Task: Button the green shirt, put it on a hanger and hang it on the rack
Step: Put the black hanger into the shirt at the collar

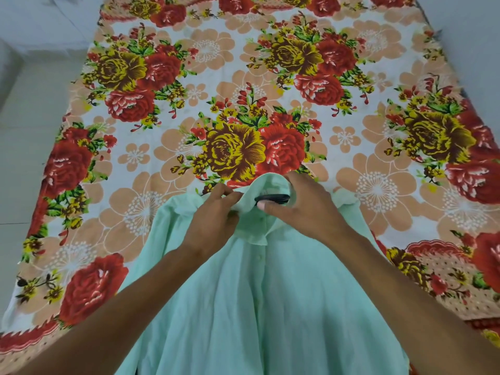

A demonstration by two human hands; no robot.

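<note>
Working the black hanger (272, 198) into the collar of the green shirt (259, 293) lying on the bed (189, 77); left hand (213, 217) is pinching the collar open, right hand (303, 209) is gripping the hanger. I'm keeping the placket flat, going slowly.

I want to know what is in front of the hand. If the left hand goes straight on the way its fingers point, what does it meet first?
The left hand points right, at the green shirt collar it pinches. Just beyond is the black hanger hook, then the right hand; depth is unclear.
</note>
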